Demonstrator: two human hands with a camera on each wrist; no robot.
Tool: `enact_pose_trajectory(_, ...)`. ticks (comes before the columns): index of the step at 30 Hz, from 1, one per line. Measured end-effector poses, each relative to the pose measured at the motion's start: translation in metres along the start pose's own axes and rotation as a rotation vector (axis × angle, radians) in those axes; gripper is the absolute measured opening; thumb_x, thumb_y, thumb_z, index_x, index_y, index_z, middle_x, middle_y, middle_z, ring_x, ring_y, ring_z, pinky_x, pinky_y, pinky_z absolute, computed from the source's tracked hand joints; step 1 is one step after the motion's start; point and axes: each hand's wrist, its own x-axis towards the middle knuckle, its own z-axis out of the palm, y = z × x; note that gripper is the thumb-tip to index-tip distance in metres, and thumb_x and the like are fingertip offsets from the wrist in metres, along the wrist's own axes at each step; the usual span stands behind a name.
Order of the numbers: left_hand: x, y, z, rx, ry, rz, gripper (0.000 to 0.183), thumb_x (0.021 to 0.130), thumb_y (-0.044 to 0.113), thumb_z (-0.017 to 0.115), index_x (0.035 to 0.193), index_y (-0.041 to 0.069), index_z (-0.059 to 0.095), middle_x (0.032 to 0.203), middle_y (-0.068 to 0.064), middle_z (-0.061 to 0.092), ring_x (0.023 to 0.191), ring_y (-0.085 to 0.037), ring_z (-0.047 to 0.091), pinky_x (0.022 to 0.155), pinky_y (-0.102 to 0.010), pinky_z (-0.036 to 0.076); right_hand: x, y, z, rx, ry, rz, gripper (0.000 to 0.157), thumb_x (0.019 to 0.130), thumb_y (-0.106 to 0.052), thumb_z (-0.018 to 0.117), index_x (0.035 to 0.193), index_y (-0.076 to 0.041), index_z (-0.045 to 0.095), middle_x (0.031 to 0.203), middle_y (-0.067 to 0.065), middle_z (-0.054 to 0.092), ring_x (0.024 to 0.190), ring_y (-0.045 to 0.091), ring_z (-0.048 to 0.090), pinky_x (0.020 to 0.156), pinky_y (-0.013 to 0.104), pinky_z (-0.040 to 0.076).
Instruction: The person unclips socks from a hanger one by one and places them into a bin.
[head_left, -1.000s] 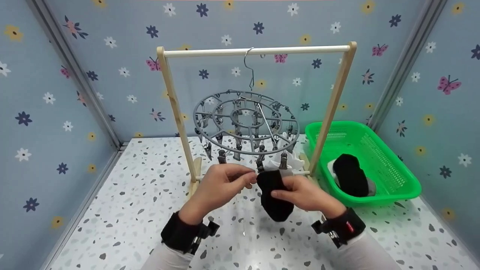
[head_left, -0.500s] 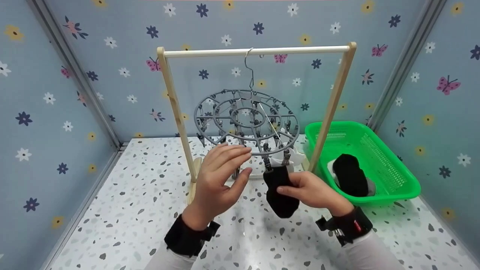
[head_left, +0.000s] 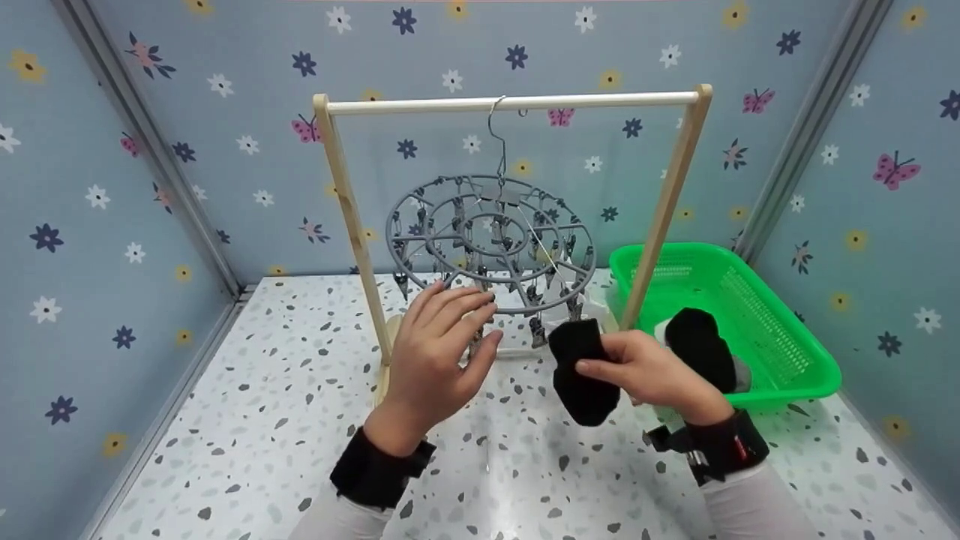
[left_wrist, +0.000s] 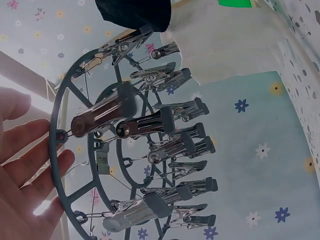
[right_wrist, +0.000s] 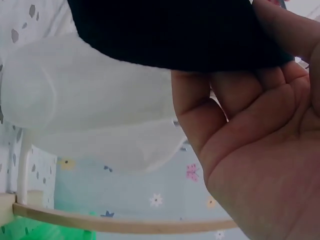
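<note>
My right hand (head_left: 660,371) pinches a black sock (head_left: 585,371) between thumb and fingers, in front of the hanger's right side. Above my left hand (head_left: 439,349) is the near rim of a round grey clip hanger (head_left: 517,307). Its fingers are extended at that rim, also in the left wrist view, and hold no sock. A metal clip (head_left: 538,330) hangs just left of the black sock's top, seemingly apart from it. White socks (right_wrist: 95,85) hang behind the black one, mostly hidden in the head view.
The hanger hooks over the rail of a wooden rack (head_left: 517,101). A green basket (head_left: 806,341) at the right holds another black sock (head_left: 701,349) with something grey and white under it. Several clips dangle round the hanger. Patterned walls enclose the speckled table (head_left: 292,390).
My right hand has moved right with the black sock, away from the clip. My left hand left the sock's top, spread its fingers and rose to the hanger's rim. The hanger has turned slightly.
</note>
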Motion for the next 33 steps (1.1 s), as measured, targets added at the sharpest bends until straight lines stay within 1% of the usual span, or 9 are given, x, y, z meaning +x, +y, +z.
enact_pose_trajectory(3,0.0,-0.001,0.0,0.002,0.0,-0.015,0.024,0.102,0.016,0.078,0.123,0.005,0.082,0.129,-0.009,0.079,0.126,-0.031,0.071,0.124,-0.057,0.044,-0.004,0.002,-0.011,-0.012,0.02,0.018,0.021,0.108,-0.03,0.076,0.098,-0.011,0.08,0.08,-0.002,0.075,0.068,0.014,0.066,0.064,0.026,0.053)
enact_pose_trajectory(5,0.0,-0.002,0.0,0.004,0.003,-0.025,0.024,0.102,0.016,0.078,0.123,0.005,0.082,0.128,-0.009,0.079,0.125,-0.031,0.071,0.123,-0.056,0.045,-0.007,0.004,-0.019,0.0,0.036,0.023,0.019,0.109,-0.028,0.076,0.103,-0.01,0.081,0.087,0.001,0.08,0.078,0.017,0.074,0.073,0.028,0.058)
enact_pose_trajectory(10,0.0,-0.004,-0.001,0.019,0.013,-0.048,0.025,0.1,0.014,0.08,0.123,0.005,0.083,0.128,-0.008,0.08,0.125,-0.029,0.071,0.124,-0.055,0.045,-0.017,0.011,-0.042,0.074,0.101,0.034,0.02,0.11,-0.022,0.074,0.117,-0.004,0.081,0.099,0.01,0.083,0.085,0.021,0.08,0.078,0.031,0.064)
enact_pose_trajectory(15,-0.001,-0.006,-0.001,0.024,0.021,-0.074,0.025,0.1,0.014,0.08,0.123,0.005,0.083,0.127,-0.009,0.08,0.124,-0.03,0.071,0.123,-0.058,0.045,-0.029,0.022,-0.064,0.117,0.21,0.061,0.027,0.111,-0.018,0.072,0.127,0.002,0.078,0.104,0.014,0.082,0.085,0.02,0.08,0.076,0.031,0.064)
enact_pose_trajectory(18,-0.002,-0.008,-0.003,0.012,0.028,-0.099,0.026,0.101,0.015,0.079,0.124,0.004,0.082,0.127,-0.01,0.08,0.124,-0.031,0.071,0.124,-0.059,0.044,-0.032,0.028,-0.072,0.124,0.316,0.076,0.033,0.112,-0.02,0.071,0.134,0.004,0.075,0.109,0.014,0.082,0.088,0.017,0.079,0.077,0.029,0.065)
enact_pose_trajectory(23,-0.002,-0.01,-0.006,0.04,0.013,-0.128,0.026,0.104,0.018,0.076,0.125,0.002,0.082,0.128,-0.011,0.079,0.128,-0.032,0.07,0.127,-0.057,0.04,-0.033,0.039,-0.083,0.054,0.494,0.107,0.039,0.113,-0.027,0.07,0.136,0.005,0.073,0.105,0.007,0.082,0.087,0.01,0.075,0.074,0.024,0.061)
enact_pose_trajectory(26,-0.002,-0.012,-0.006,0.063,0.012,-0.131,0.026,0.104,0.018,0.076,0.123,0.002,0.082,0.126,-0.012,0.079,0.127,-0.032,0.07,0.125,-0.059,0.043,-0.034,0.048,-0.087,-0.037,0.559,0.166,0.039,0.113,-0.031,0.069,0.126,0.005,0.073,0.094,0.001,0.078,0.077,0.009,0.068,0.067,0.023,0.054)
enact_pose_trajectory(30,-0.002,-0.014,-0.006,0.07,0.018,-0.145,0.025,0.103,0.019,0.078,0.12,0.001,0.083,0.125,-0.012,0.08,0.127,-0.034,0.07,0.122,-0.061,0.045,-0.033,0.06,-0.09,-0.141,0.556,0.259,0.039,0.115,-0.036,0.066,0.114,0.004,0.069,0.091,0.007,0.07,0.075,0.019,0.058,0.066,0.03,0.046)
enact_pose_trajectory(33,-0.003,-0.016,-0.007,0.073,0.014,-0.156,0.026,0.103,0.02,0.079,0.119,0.001,0.083,0.126,-0.013,0.079,0.128,-0.035,0.07,0.123,-0.06,0.045,-0.03,0.069,-0.089,-0.189,0.495,0.301,0.044,0.116,-0.035,0.062,0.124,0.007,0.068,0.106,0.023,0.072,0.09,0.034,0.064,0.079,0.041,0.051)
